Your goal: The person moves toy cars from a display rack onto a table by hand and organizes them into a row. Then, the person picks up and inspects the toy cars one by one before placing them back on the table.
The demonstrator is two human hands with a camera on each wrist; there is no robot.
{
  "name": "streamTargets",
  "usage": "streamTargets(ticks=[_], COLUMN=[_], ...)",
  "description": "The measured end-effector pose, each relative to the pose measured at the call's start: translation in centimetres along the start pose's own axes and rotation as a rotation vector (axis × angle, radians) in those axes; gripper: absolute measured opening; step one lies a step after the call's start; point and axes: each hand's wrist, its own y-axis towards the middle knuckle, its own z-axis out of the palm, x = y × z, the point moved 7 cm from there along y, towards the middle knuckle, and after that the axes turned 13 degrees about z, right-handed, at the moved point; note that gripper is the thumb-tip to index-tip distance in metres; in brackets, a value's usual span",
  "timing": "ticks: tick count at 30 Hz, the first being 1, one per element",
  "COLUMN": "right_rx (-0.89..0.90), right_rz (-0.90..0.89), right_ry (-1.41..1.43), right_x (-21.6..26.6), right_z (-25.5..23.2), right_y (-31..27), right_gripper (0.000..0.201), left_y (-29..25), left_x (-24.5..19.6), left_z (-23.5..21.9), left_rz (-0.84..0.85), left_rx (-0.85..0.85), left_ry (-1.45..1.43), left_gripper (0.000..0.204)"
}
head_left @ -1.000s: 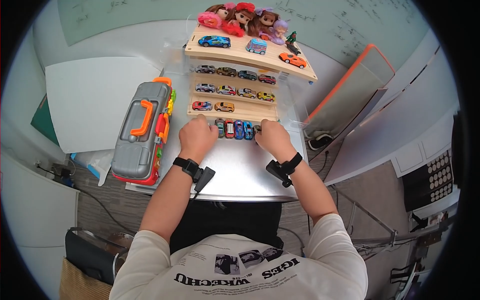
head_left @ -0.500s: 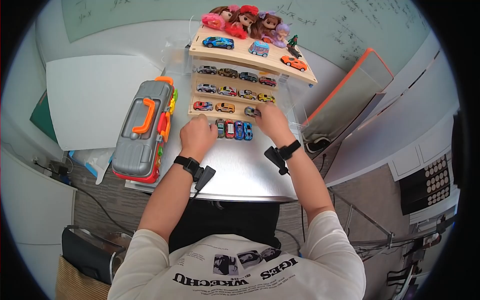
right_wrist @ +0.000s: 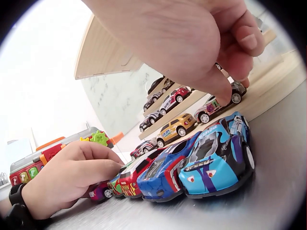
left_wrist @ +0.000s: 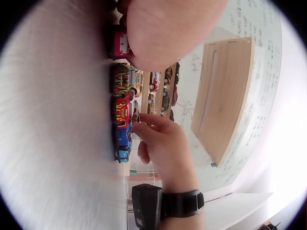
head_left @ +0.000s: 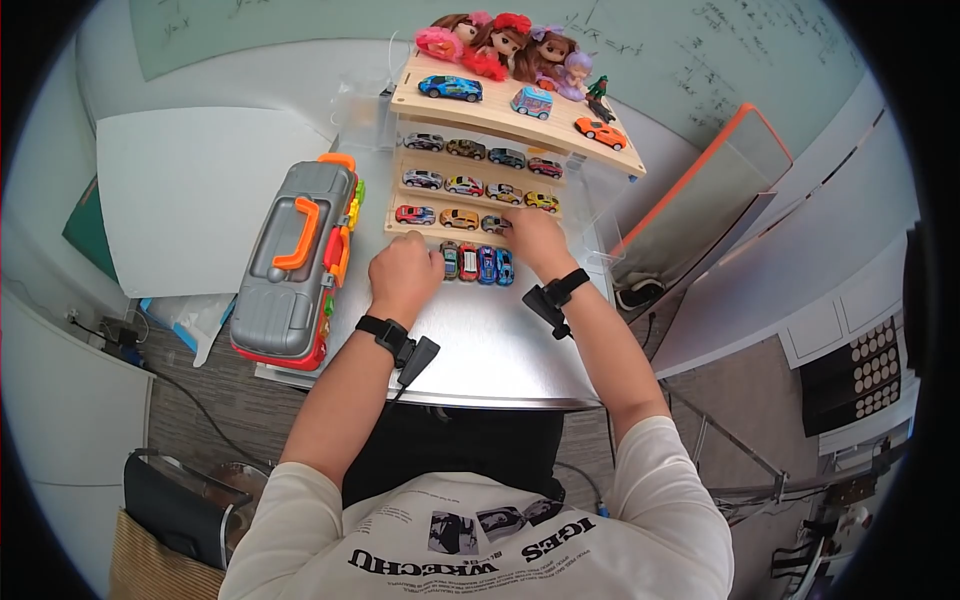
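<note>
At the lowest shelf of the wooden rack [head_left: 400,229], my right hand [head_left: 538,242] pinches a small patterned toy car [right_wrist: 206,108], whose wheels are right at the shelf board. It stands right of a yellow toy car [right_wrist: 176,129] and a red-and-blue one [head_left: 414,215]. My left hand [head_left: 404,274] rests on the metal table with curled fingers about a purple-pink toy car [left_wrist: 120,42], mostly covered by the hand. Between the hands, side by side on the table, stand a green toy car [left_wrist: 123,79], a red one [left_wrist: 123,108], a blue one [right_wrist: 162,175] and a light-blue one [right_wrist: 211,165].
Two higher shelves hold rows of toy cars [head_left: 464,186]. On the rack's top are dolls [head_left: 500,45], a blue car [head_left: 450,88], a small bus [head_left: 532,102] and an orange car [head_left: 600,133]. A grey toolbox [head_left: 290,265] stands at the left.
My right hand has lifted a toy car from the right end of the table row to the lowest shelf, then moved it left beside the yellow car. My left hand has stayed in place.
</note>
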Motion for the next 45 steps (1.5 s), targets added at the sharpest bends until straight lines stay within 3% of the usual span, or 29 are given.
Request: streamTargets(ticks=[10,12,16,25,27,28,30,45], right_rx=[-0.101,0.078,0.226,0.179,-0.016,-0.015,-0.236,-0.094], right_rz=[0.014,0.095,0.127,0.119,0.091,0.090,0.082,0.059], right_ry=[0.022,0.082,0.013,-0.069,-0.091,-0.092,-0.160,-0.260], right_x=[0.7,0.2,-0.5,-2.3,-2.7,-2.7,-2.9,-3.9], right_z=[-2.2,-1.6,-1.0,-1.3,-3.0,-3.1,-4.5,-0.9], right_y=[-2.1,-3.1,-5.1,-5.9,-5.3,-5.0,-4.2,-0.7], right_gripper=[0.021,0.021,0.023,0.028,0.020,0.020,0.012,0.018], left_y=[0.0,0.0,0.1,0.1,0.0,-0.1,-0.1,0.0], left_x=[0.0,0.0,0.0,0.2,0.4,0.4,0.3,0.3], left_z=[0.1,0.1,0.2,0.2,0.4,0.4,0.4,0.4], left_rz=[-0.008,0.013,0.014,-0.005,-0.010,-0.012,0.010,0.011], left_rx=[0.020,-0.015,-0.006,-0.030,-0.023,-0.023,-0.045,-0.043], left_ry=[0.009,0.032,0.038,-0.010,-0.012,-0.013,-0.012,0.001], left_gripper=[0.027,0.027,0.028,0.031,0.032,0.032,0.032,0.032])
